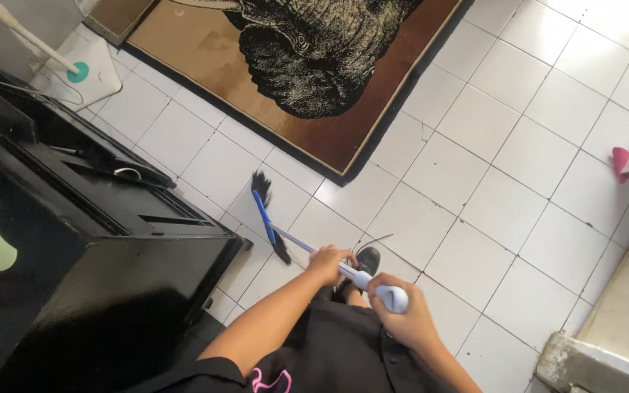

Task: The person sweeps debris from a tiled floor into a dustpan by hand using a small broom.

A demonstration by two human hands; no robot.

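On white tiles: broom [267,218] ahead | left hand [327,262], right hand [402,313] clenched round handle | rug [314,109] beyond, black cabinet [111,276] close left.

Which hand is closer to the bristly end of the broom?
Left. The left hand grips the handle lower down, nearer the broom head; the right hand holds the top end, farthest from it.

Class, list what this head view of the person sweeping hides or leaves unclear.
- Broom handle middle: covered by the left hand.
- Handle's top end: wrapped by the right hand.
- Rug picture: cut off by the top edge.
- Pink object at right: partly hidden, kind unclear.
- Person's foot: mostly behind the arms.
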